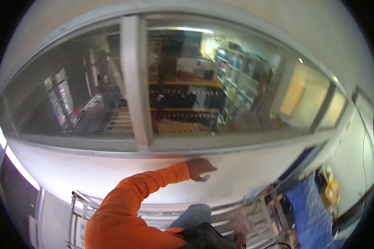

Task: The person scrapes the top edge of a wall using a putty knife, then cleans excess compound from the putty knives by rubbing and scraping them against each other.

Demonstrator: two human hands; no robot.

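Observation:
My left hand (201,169), at the end of an orange sleeve, is against or close to the white wall (237,174) just under the window's metal frame (180,152). Its index finger points right and another digit is spread below it; no held object shows. A grey upright bar (135,81) divides the window glass (187,71) above. Low in the view, a blurred brownish shape near my dark clothing may be my right hand; its fingers and anything in it cannot be made out.
A slatted metal platform (221,221) with a side rail (72,214) lies below, beside my bent knee. Blue plastic sheeting (308,211) and a yellow bag (332,188) are at the lower right. Cables (363,124) hang on the right wall. Shelves show through the glass.

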